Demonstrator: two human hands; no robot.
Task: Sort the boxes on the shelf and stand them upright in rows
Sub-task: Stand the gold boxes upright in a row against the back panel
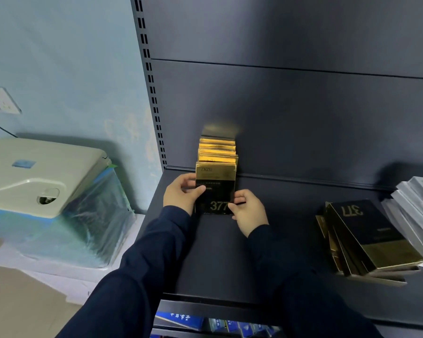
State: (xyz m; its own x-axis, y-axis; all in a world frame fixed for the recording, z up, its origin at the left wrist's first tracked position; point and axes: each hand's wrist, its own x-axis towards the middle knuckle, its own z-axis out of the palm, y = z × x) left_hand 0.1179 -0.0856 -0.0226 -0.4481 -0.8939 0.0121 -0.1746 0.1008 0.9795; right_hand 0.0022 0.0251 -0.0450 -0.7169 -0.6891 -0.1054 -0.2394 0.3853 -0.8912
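Both hands clasped the upright black-and-gold cardboard box (216, 187), my left hand (182, 195) at nine o'clock, right hand (248, 211) at four. Its long axis stood vertical, and I judged the flat stack of black-and-gold boxes (366, 242) at three o'clock nearer my right.

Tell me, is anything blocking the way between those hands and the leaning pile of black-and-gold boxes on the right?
Nothing visible does. Bare dark shelf lies between the right hand and the leaning pile of black-and-gold boxes. Both hands, the left hand included, are on the front box of the upright row.

I am watching through one head-worn camera, looking forward and down, close over the dark metal shelf (217, 252).
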